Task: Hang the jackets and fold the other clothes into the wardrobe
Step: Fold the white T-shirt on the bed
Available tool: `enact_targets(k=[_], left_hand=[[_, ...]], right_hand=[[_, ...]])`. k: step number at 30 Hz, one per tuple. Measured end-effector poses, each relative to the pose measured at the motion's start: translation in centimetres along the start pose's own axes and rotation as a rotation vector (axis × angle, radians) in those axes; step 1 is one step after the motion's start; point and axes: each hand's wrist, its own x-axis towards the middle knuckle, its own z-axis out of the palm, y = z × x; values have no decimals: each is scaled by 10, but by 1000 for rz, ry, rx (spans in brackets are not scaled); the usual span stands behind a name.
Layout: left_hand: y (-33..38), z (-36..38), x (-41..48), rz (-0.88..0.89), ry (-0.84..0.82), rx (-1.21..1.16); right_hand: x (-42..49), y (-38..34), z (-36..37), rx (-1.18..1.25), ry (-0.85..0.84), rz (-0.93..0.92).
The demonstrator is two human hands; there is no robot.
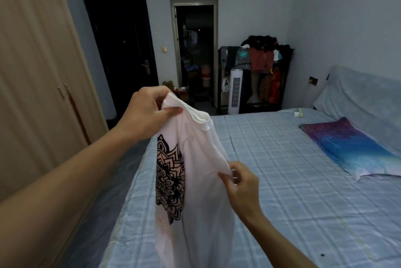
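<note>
White T-shirt [201, 191] above bed [282, 191] edge — left hand [147, 109] pinches top, right hand [240, 185] pinches side edge.

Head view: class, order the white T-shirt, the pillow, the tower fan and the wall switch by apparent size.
1. white T-shirt (nearest the camera, so enlarged)
2. pillow
3. tower fan
4. wall switch

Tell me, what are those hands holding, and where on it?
A white T-shirt. The left hand grips its bunched top edge; the right hand pinches the side edge lower down.
</note>
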Motion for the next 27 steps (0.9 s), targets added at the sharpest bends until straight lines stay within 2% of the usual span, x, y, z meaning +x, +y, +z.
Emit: enact_targets(k=[4,8,11,13,16,20,27], left_hand=[[-10,-11,-6,-47,40,-33],[-8,-10,-12,-79,57,-74],[-3,-3,-13,-71,30,-72],[2,4,-14,-54,-14,-49],[7,13,-17,-65,-130,-36],[0,14,-23,-132,-325,26],[-18,33,-26,-175,-236,-151]], right_hand=[[11,-5,-24,77,-77,11],[34,-9,-50,11,-170,-22],[41,-6,-62,-3,-243,62],[42,0,-66,-108,-299,86],[46,10,-77,-230,-279,74],[67,16,-105,-227,-212,32],[105,23,-128,-196,-239,-15]])
